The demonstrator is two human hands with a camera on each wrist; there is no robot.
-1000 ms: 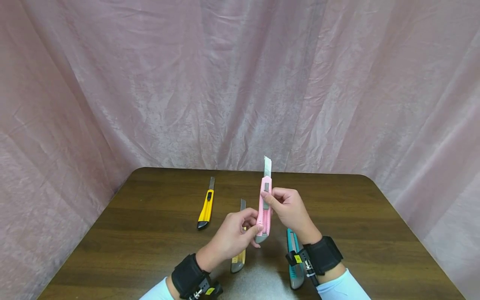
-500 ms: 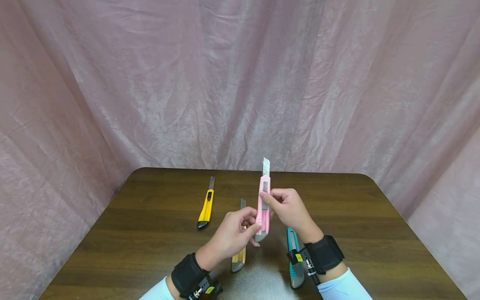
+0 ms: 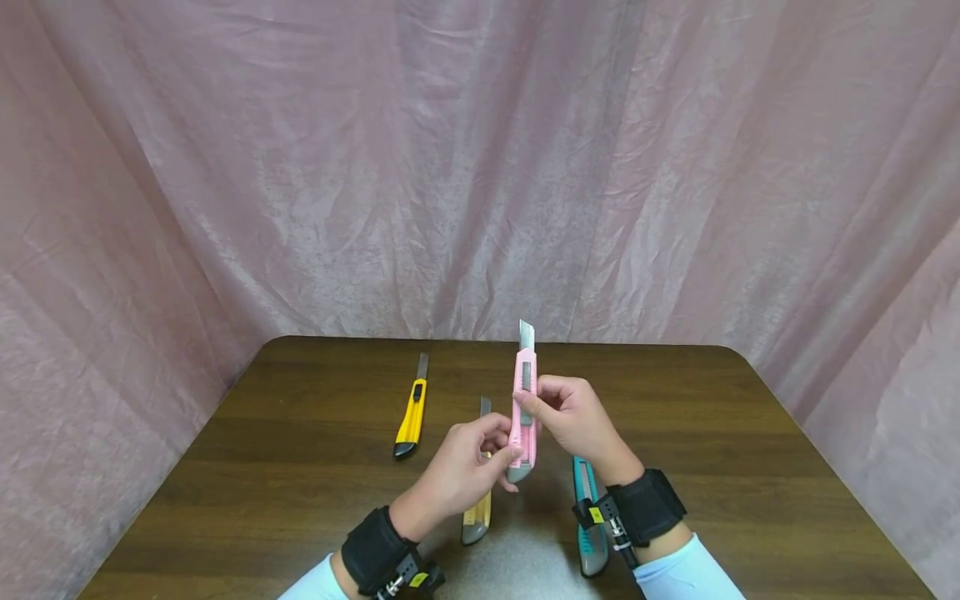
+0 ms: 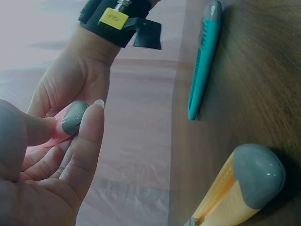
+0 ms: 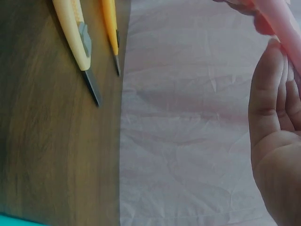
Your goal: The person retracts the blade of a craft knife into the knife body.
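A pink box cutter (image 3: 523, 454) is held upright above the table, its silver blade (image 3: 527, 335) sticking out at the top. My left hand (image 3: 461, 467) pinches the lower part of its body between thumb and fingers; the cutter's grey end cap (image 4: 74, 117) shows between them in the left wrist view. Higher up, my right hand (image 3: 581, 421) grips the body, with the thumb at the grey slider (image 3: 527, 375). Beneath my left hand lies a pale yellow box cutter (image 3: 477, 518), partly hidden by it. A teal box cutter (image 3: 592, 546) lies by my right wrist.
Farther back on the left, a bright yellow box cutter (image 3: 411, 417) with its blade out lies on the brown wooden table (image 3: 315, 500). The pale yellow cutter's blade (image 5: 91, 87) is also exposed. Pink curtains (image 3: 450, 167) hang behind the table's far edge.
The pink box cutter's exposed blade has become shorter, and my right thumb sits slightly lower along the body. The cutter has shifted a little to the left.
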